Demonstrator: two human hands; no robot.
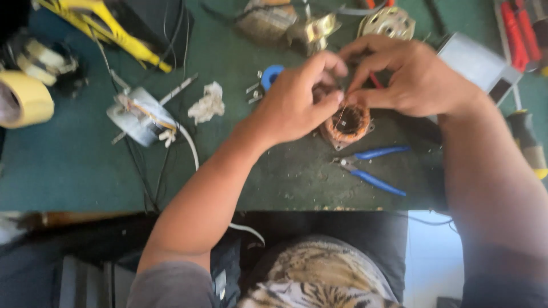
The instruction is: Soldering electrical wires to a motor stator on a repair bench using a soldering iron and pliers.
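nearest to me is my lap, covered in a tiger-striped cloth (319, 279), soft and patterned in tan and black. from there my two bare forearms reach out over the near edge of the green table (68, 165), whose top is matte, felt-like and speckled with small crumbs of debris.

just past the edge, right of centre, lie the blue-handled pliers (374, 168), slim, with smooth plastic grips spread apart.

beyond them sits the copper-wound motor coil (348, 122), a round ring of reddish-brown wire with a dark hollow in the middle, resting on the table directly under my fingers. my left hand (297, 102) comes in at a slant from the near left, wrist bent, thumb and forefinger pinched together over the coil's far left rim. my right hand (408, 77) arches in from the right, fingers curled, thumb and forefinger pinched too; a thin wire seems to run down from the pinch to the coil, though it is blurred and i cannot tell which hand holds it.

left of my hands lie a crumpled white scrap (208, 102), a round metal motor part (140, 117) with white cable, and a small blue ring (272, 74).

farther off: a roll of yellow tape (25, 100) at far left, yellow tool handles (114, 31), a silvery motor housing (388, 23), a grey metal box (476, 63) and red-handled tools (516, 34).
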